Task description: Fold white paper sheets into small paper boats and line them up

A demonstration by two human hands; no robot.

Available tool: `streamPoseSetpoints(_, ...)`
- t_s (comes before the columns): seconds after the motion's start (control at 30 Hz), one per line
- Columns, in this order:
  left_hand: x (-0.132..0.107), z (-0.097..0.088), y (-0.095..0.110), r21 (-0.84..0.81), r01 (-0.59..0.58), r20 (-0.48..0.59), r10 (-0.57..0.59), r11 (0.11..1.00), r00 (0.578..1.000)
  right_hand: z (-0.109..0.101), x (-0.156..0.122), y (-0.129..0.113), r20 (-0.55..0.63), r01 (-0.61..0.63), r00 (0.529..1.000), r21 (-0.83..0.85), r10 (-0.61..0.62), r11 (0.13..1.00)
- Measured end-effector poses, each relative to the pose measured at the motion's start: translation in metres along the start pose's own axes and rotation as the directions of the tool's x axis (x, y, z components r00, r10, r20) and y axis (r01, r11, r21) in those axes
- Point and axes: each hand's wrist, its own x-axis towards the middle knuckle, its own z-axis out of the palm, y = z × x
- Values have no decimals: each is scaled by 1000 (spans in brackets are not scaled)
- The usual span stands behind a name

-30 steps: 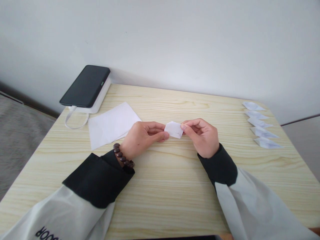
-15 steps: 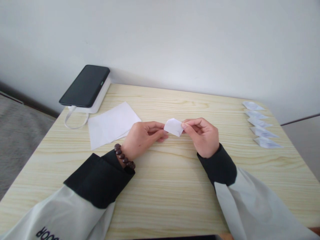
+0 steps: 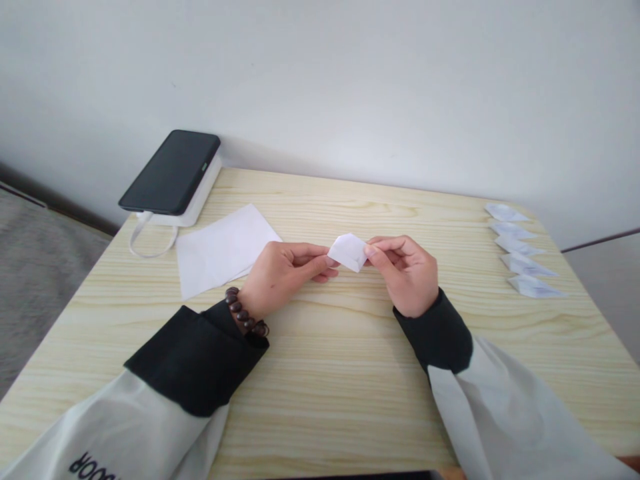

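Being pinched at one corner by the nearly closed fingers of the left hand (image 3: 277, 277), and opposite by those of the right hand (image 3: 409, 277), a folded paper (image 3: 349, 251) is held over the tabletop (image 3: 325, 393). White sheets (image 3: 227, 248) are partly hidden by the left hand; five folded pieces (image 3: 529, 265) are lined up at right. Beyond, a dark device (image 3: 173, 172) is borne by a white block (image 3: 202, 195).

The folded piece (image 3: 349, 252) is matt white paper, smooth between its creases; the loose sheets (image 3: 225, 250) are smooth, plain paper, and the pointed shapes (image 3: 530, 266) creased matt paper. The counter (image 3: 330, 380) shows pale wood grain with a soft sheen. The dark device (image 3: 173, 172) looks smooth, the block (image 3: 206, 192) beneath it white plastic. The sleeves (image 3: 125, 417) are matt cloth; the bracelet's beads (image 3: 241, 311) look polished.
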Motion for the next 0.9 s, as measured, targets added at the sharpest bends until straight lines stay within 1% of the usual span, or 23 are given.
streamPoseSetpoints(0.1,0,-2,-1,-2,24,56,-24,1000,998,-1,-1,-1,6,2,1000,-34,-2,999)
streamPoseSetpoints(0.2,0,-3,-2,16,34,83,-35,999,996,-1,-2,-1,28,14,1000,-64,-13,998)
streamPoseSetpoints(0.57,0,-1,2,47,43,49,-45,998,998,-1,-3,0,44,35,998,-23,-34,999)
streamPoseSetpoints(0.7,0,0,3,44,59,36,-60,997,998,-1,-3,-1,35,26,999,-44,-24,999)
streamPoseSetpoints(0.9,0,-1,1,19,58,51,-59,998,997,0,-2,-3,22,16,1000,-29,-15,999)
